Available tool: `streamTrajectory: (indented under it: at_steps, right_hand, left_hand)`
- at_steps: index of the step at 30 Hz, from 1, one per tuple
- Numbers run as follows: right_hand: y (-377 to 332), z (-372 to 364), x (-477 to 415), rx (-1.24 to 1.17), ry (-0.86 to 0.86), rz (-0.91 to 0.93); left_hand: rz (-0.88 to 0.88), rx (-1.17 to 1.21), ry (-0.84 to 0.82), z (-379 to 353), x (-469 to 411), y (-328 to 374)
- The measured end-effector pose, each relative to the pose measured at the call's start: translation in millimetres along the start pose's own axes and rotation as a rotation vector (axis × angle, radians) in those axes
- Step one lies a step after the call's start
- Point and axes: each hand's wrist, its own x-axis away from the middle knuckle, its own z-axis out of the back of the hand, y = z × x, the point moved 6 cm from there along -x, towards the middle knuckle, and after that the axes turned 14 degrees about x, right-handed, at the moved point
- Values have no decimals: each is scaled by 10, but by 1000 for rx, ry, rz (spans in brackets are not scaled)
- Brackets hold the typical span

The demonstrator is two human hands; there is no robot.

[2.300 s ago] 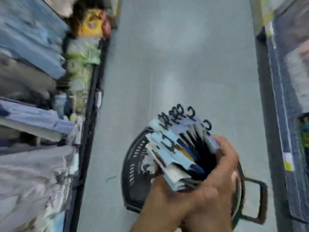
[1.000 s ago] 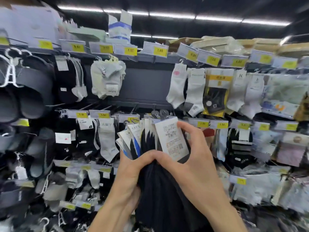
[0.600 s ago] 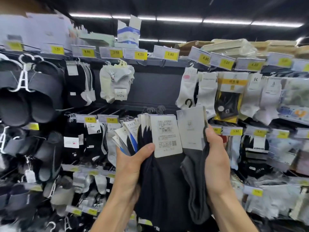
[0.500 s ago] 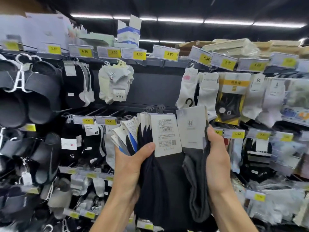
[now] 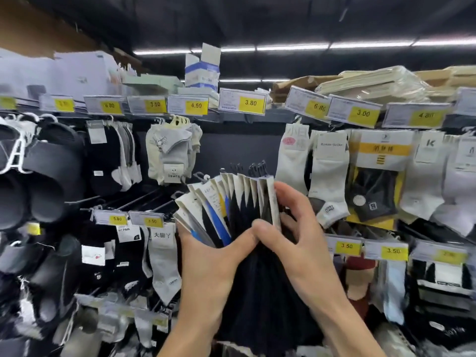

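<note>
— While the left hand [image 5: 206,256] is gripping the fanned dark carded socks [image 5: 239,204], what is changing?
— The right hand [image 5: 296,243] is pinching the end card [image 5: 270,199]; the grey pair, apart before, is rejoining the fan, so sorting is probably continuing. Behind, a dark peg wall [image 5: 242,150] is showing yellow price tags [image 5: 250,103] under strip lights [image 5: 291,47].

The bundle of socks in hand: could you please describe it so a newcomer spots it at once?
On the sock rack, find the 3.80 price tag. Just below it, the left hand and right hand grip the bundle of socks. Unlike the hung pairs around, its dark socks carry card labels fanned out like playing cards.
</note>
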Motion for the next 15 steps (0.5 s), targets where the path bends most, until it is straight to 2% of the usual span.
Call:
streamTrajectory:
  at_steps: [6, 12, 15]
  right_hand:
    - [257, 108, -296, -142, -34, -6]
    - [462, 212, -404, -498, -65, -104]
    - [569, 278, -488, -490, 39, -128]
  left_hand:
    - [-13, -170, -34, -165, -206, -139]
    - [25, -78, 136, -41, -334, -316]
    - [-3, -17, 171, -21, -428, -359]
